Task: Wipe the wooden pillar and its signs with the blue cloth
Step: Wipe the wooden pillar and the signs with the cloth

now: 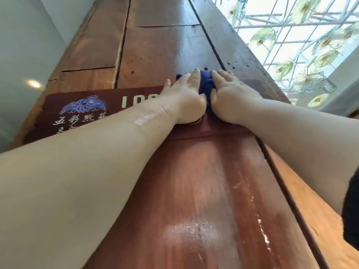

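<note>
The reddish-brown wooden pillar [194, 191] fills the middle of the view and rises away from me. A dark red sign [77, 111] with a blue emblem and pale characters is fixed across it. The dark blue cloth [206, 84] lies bunched at the sign's upper right edge. My left hand [184, 98] and my right hand [231, 98] press flat on the cloth side by side, fingers pointing up the pillar. Most of the cloth is hidden under both palms.
A pale wall with a round ceiling light [34, 83] is at the left. At the upper right, a white lattice skylight [291, 35] carries several green paper parasols. The pillar's right edge has a dark groove [272, 158].
</note>
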A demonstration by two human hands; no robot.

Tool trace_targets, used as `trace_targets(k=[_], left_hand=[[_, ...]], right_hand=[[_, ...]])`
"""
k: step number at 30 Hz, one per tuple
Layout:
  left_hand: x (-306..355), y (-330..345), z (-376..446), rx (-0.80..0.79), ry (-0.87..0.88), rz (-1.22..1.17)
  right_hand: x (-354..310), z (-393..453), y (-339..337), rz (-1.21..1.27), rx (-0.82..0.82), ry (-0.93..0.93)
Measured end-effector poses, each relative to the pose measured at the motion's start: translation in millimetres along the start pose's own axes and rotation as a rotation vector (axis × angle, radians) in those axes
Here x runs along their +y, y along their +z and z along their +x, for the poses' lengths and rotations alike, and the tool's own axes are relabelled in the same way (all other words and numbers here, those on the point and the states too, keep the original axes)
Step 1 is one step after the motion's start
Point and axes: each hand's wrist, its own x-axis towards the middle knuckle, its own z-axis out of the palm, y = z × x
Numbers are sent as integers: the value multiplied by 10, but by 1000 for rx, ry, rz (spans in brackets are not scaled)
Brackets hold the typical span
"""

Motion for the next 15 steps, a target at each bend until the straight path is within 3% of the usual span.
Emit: trace_targets(k=[10, 15], left_hand=[[721, 367, 378, -32, 109, 41], [859, 379, 117, -58, 158, 22]], right_hand=[[814, -194, -217, -57, -25, 127], [858, -414, -298, -13, -32, 134]])
